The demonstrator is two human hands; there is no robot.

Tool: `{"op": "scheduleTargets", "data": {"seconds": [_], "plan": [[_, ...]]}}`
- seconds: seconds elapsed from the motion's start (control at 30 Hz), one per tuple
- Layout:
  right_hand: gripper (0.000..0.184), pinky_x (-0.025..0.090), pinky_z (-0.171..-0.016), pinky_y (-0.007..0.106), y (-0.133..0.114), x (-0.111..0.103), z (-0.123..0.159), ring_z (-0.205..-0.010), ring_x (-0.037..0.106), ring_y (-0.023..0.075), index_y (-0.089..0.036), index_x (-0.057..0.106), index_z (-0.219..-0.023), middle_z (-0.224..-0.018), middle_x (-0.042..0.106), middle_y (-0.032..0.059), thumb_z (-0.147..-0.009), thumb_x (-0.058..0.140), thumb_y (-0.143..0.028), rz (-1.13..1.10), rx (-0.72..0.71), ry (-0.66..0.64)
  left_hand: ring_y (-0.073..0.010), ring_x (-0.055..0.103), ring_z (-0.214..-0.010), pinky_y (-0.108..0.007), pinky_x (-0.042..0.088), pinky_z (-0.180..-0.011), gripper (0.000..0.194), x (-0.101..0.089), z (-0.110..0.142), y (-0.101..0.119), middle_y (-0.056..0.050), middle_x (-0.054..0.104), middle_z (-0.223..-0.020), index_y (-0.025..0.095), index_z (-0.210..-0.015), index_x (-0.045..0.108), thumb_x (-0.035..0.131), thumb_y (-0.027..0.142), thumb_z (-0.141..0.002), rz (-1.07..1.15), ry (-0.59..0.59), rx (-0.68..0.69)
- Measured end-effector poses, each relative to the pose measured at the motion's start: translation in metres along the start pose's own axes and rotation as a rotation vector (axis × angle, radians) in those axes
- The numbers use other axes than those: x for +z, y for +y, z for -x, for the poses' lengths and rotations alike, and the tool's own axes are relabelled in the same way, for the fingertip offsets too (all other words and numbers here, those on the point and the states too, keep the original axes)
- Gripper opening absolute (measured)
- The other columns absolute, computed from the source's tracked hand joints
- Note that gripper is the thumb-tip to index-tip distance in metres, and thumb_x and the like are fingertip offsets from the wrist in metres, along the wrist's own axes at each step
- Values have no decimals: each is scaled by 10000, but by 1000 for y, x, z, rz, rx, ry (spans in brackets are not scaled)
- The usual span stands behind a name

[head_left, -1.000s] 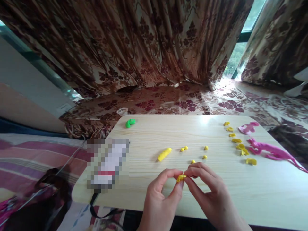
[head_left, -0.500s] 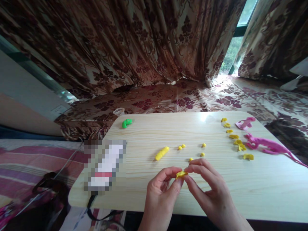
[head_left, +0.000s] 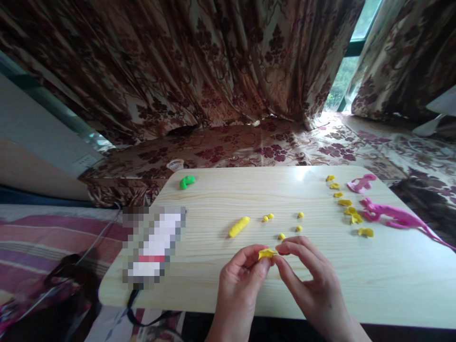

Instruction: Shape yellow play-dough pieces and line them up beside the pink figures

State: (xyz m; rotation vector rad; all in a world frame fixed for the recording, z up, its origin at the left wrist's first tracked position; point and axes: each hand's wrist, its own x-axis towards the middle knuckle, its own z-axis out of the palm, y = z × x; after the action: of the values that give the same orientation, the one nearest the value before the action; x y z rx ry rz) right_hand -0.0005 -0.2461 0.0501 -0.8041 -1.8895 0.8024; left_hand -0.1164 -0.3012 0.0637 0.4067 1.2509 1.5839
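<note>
A small flattened piece of yellow modelling clay (head_left: 265, 253) is pinched between the thumb and forefinger of my left hand (head_left: 239, 282), above the front part of the table. My right hand (head_left: 315, 278) has its thumb and fingertips closed at the right edge of the same piece. Just beyond my fingers lie several small yellow clay balls (head_left: 281, 236). A thick yellow clay roll (head_left: 239, 227) rests left of them. Several thin, curled yellow clay pieces (head_left: 344, 203) form a slanting row on the right side.
A bent green clay lump (head_left: 187, 182) lies at the far left of the wooden table (head_left: 213, 199). Pink figures, one long (head_left: 395, 213) and one smaller (head_left: 362, 183), lie on the right. A blurred-out object (head_left: 156, 247) with a black strap lies at left.
The yellow clay piece looks wider and more open between my fingers, and it has shifted slightly up and left. My right fingertips have moved toward its right end.
</note>
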Motion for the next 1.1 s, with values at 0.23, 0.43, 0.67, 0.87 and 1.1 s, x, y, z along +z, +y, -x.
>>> {"op": "scheduleTargets", "data": {"seconds": [0.23, 0.43, 0.67, 0.87, 1.1], "plan": [[162, 470, -675, 312, 1, 2, 4, -755, 564, 167, -201, 597, -856, -796, 598, 26, -789, 599, -54, 27, -40, 43, -136, 648, -772, -208, 493, -727, 188, -1, -4, -3, -32, 715, -807, 166, -873, 699, 724, 234, -700, -88, 30, 46], [343, 503, -792, 314, 3, -14, -1, -907, 585, 188, -224, 563, -1154, -1082, 602, 71, -818, 607, -169, -39, 107, -133, -196, 641, -914, -283, 494, -836, 197, -11, -10, 0, -56, 701, -970, 183, -969, 689, 640, 236, -786, -453, -126, 190], [100, 500, -704, 264, -2, -8, -3, -774, 610, 155, -206, 615, -901, -828, 629, 16, -836, 576, -139, -166, 159, -76, -187, 635, -939, -282, 472, -881, 179, -11, -11, -2, -16, 694, -955, 222, -961, 655, 650, 238, -782, -596, -76, 252], [58, 509, -684, 253, -2, -4, -1, -749, 628, 151, -201, 626, -878, -812, 654, 12, -838, 589, -182, -196, 254, -59, -156, 625, -808, -261, 484, -770, 76, -12, -12, -4, 0, 662, -820, 212, -845, 653, 599, 167, -815, -681, -102, 461], [43, 526, -661, 251, 2, 3, -1, -716, 646, 151, -193, 619, -861, -795, 670, 15, -827, 609, -217, -212, 285, 67, -188, 602, -861, -332, 468, -820, 249, -13, -11, -9, -29, 651, -888, 223, -991, 652, 607, 95, -782, -914, -50, 811]]}}
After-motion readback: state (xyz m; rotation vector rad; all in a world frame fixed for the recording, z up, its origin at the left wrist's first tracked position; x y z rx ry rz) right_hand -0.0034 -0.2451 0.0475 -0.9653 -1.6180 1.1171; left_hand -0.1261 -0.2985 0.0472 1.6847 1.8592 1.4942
